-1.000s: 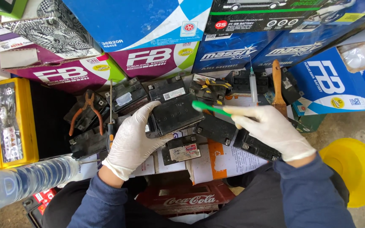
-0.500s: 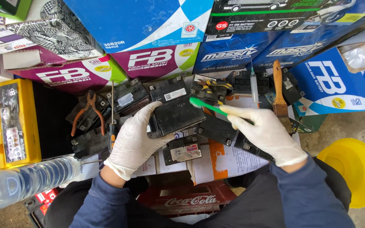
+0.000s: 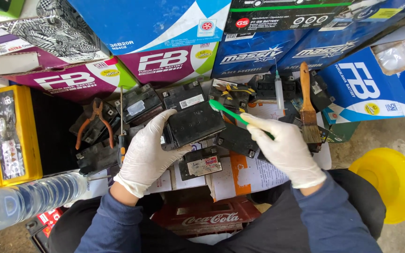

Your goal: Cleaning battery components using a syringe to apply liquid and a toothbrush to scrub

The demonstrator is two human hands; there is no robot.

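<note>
My left hand [image 3: 147, 151], in a white glove, grips a small black battery [image 3: 194, 122] and holds it tilted above a pile of other black batteries. My right hand [image 3: 287, 151], also gloved, holds a green toothbrush [image 3: 227, 112] whose head rests at the upper right corner of that battery. More small black batteries [image 3: 139, 104] lie around it, and one with a red and white label [image 3: 201, 163] sits just below on printed paper sheets.
Orange-handled pliers [image 3: 93, 122] and a screwdriver [image 3: 122, 140] lie left of my left hand. A wooden paintbrush [image 3: 307, 112] and a syringe [image 3: 279, 91] lie at the right. Stacked cardboard boxes [image 3: 165, 28] line the back. Also here: a yellow battery [image 3: 5, 136], a plastic water bottle [image 3: 29, 200], a yellow funnel [image 3: 390, 182], a red crate [image 3: 202, 220].
The toothbrush head has slid a little left and up along the battery's top edge, and my right hand has followed it. My left hand keeps the same hold on the battery.
</note>
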